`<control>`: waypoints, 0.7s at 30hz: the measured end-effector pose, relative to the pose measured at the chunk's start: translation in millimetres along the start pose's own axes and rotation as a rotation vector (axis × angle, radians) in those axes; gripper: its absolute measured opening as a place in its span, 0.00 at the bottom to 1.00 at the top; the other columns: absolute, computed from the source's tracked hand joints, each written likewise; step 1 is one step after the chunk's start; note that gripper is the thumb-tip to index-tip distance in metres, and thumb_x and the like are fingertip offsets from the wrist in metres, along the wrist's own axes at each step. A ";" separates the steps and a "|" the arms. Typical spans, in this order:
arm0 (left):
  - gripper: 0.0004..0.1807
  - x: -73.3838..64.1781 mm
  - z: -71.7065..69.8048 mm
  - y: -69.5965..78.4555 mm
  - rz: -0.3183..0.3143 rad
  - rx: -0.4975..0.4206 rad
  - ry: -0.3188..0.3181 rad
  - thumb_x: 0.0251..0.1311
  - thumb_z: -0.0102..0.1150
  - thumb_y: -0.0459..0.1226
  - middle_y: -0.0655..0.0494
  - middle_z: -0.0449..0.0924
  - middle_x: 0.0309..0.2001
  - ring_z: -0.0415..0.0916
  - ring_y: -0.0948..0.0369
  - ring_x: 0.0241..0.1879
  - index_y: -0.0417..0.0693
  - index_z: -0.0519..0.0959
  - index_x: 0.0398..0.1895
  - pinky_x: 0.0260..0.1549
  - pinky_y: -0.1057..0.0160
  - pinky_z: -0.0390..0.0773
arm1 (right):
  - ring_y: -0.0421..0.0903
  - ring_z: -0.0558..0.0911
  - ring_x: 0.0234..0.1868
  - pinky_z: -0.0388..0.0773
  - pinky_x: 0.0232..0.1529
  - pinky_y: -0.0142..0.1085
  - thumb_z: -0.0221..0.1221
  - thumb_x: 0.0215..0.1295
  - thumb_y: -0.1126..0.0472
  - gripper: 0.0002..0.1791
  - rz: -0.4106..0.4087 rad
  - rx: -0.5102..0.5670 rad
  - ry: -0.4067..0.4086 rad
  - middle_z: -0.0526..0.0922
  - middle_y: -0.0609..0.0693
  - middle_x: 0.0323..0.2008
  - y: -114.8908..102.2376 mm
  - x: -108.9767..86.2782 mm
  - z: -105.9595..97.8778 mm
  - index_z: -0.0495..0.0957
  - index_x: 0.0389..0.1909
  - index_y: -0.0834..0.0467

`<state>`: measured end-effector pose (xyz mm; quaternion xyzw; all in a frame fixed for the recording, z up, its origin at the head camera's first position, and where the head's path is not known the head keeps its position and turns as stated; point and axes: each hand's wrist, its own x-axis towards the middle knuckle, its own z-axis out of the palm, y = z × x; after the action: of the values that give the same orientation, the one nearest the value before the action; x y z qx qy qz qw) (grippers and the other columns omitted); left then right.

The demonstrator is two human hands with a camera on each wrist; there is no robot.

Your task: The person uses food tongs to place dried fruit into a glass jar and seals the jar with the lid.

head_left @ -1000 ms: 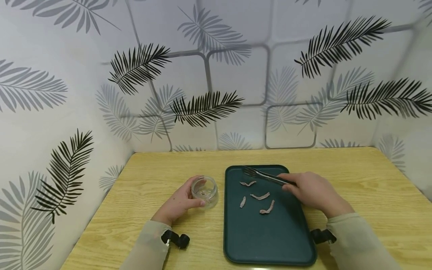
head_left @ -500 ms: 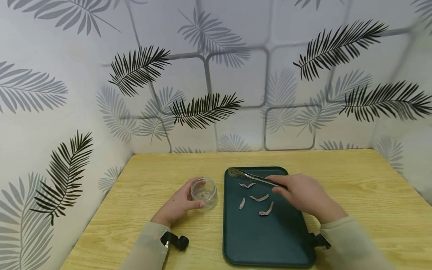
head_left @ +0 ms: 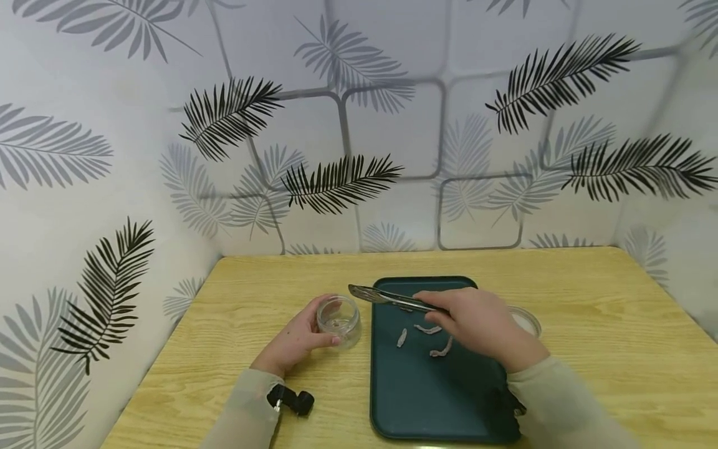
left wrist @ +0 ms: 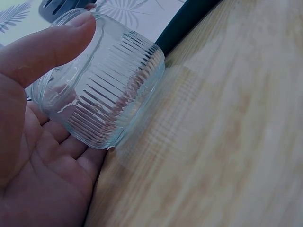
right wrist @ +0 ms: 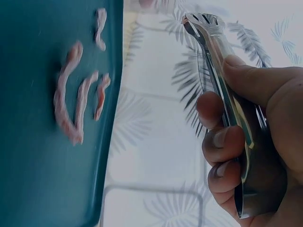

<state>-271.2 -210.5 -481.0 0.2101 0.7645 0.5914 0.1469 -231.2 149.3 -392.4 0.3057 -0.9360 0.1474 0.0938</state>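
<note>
My left hand (head_left: 300, 333) holds a small clear glass jar (left wrist: 118, 80) with ribbed sides, thumb on one side and fingers on the other. The jar stands on the table, and something small and brownish shows through its base. My right hand (head_left: 473, 321) grips metal tongs (right wrist: 220, 71) with slotted heads. In the head view the tongs point left, their tips beyond the tray's left edge and near the jar's rim. A small brownish bit shows at the tips in the right wrist view, too small to identify. Several pale, shrivelled strips (head_left: 440, 349) lie on the dark green tray (head_left: 437, 399).
A round clear rim (head_left: 527, 321), perhaps a lid or dish, lies right of the tray, partly behind my right hand. The wooden table (head_left: 611, 324) meets a wall (head_left: 398, 206) with a leaf pattern at the back.
My right hand has moved left with the tongs, from above the tray's upper part toward the jar. The round clear rim has come into sight behind it. My left hand and the jar stay put.
</note>
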 end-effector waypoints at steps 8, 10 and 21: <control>0.47 0.7 -0.2 2.0 -0.006 0.004 -0.006 0.61 0.70 0.32 0.46 0.58 0.76 0.60 0.50 0.72 0.49 0.53 0.79 0.63 0.62 0.64 | 0.33 0.67 0.19 0.64 0.20 0.33 0.64 0.69 0.49 0.24 -0.021 -0.007 0.000 0.79 0.34 0.25 -15.6 13.9 4.1 0.79 0.65 0.44; 0.48 0.6 0.3 2.4 -0.015 0.017 0.003 0.61 0.70 0.34 0.46 0.58 0.76 0.61 0.50 0.71 0.48 0.51 0.79 0.63 0.62 0.64 | 0.33 0.66 0.18 0.65 0.21 0.33 0.64 0.69 0.49 0.24 -0.021 -0.009 -0.004 0.77 0.33 0.24 -17.4 15.5 4.4 0.79 0.66 0.44; 0.49 0.5 2.1 2.6 -0.016 0.017 0.030 0.58 0.72 0.33 0.49 0.63 0.73 0.66 0.51 0.67 0.52 0.54 0.79 0.65 0.51 0.63 | 0.29 0.69 0.20 0.67 0.22 0.32 0.64 0.69 0.49 0.26 -0.027 0.030 -0.028 0.76 0.30 0.25 -21.5 15.4 3.8 0.76 0.68 0.44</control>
<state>-270.3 -208.0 -479.0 0.1964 0.7733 0.5868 0.1382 -230.9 123.1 -387.1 0.3218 -0.9306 0.1560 0.0780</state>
